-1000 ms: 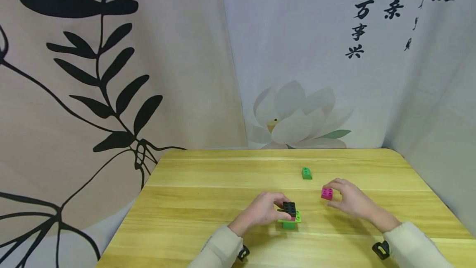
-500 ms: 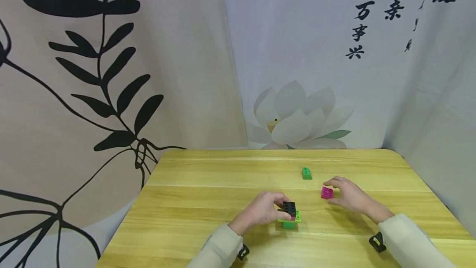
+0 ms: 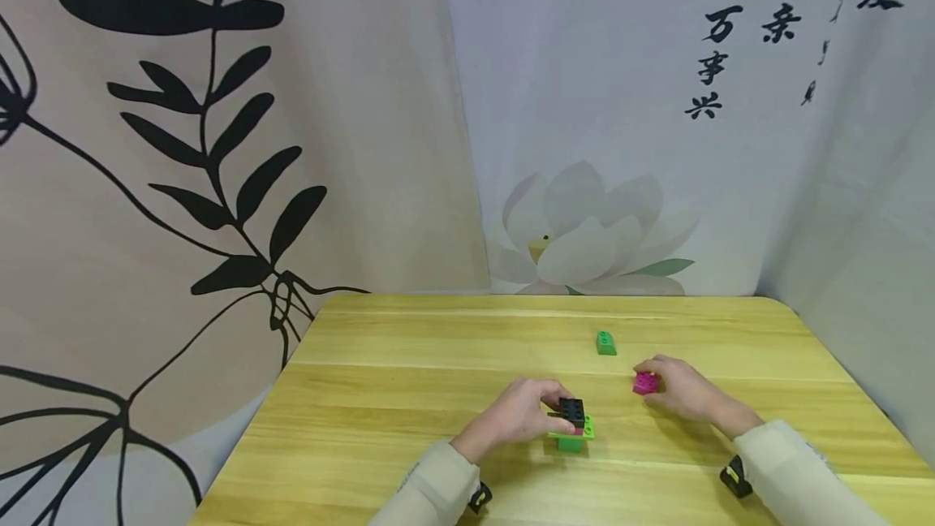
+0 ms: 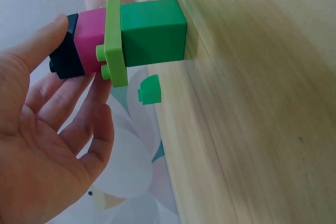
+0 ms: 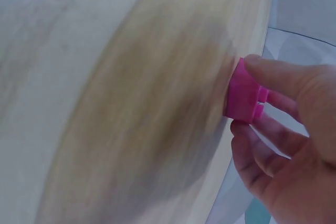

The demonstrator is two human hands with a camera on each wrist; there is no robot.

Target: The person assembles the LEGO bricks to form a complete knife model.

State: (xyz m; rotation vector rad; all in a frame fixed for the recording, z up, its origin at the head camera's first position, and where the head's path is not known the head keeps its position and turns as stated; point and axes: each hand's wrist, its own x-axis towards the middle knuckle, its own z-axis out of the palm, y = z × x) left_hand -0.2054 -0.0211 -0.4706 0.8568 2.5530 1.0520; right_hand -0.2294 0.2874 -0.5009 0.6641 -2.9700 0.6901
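Note:
My left hand grips the top of a small brick stack by its black brick, thumb on one side and fingers on the other. Under the black one, the left wrist view shows a pink brick, then a lime-green plate with bare studs, and a green block at the bottom, against the tabletop. To the right, my right hand pinches a separate magenta brick between thumb and fingertips. Its studs point toward the palm, and it sits right at the table surface.
A small green brick with a sloped side lies farther back on the wooden table. Behind the table's far edge hangs a printed curtain. Another pale curtain borders the right side.
The right hand's thumb and fingers have closed in on the magenta brick, which they stood apart around before. The left hand and its stack stay put; the head view shifts slightly.

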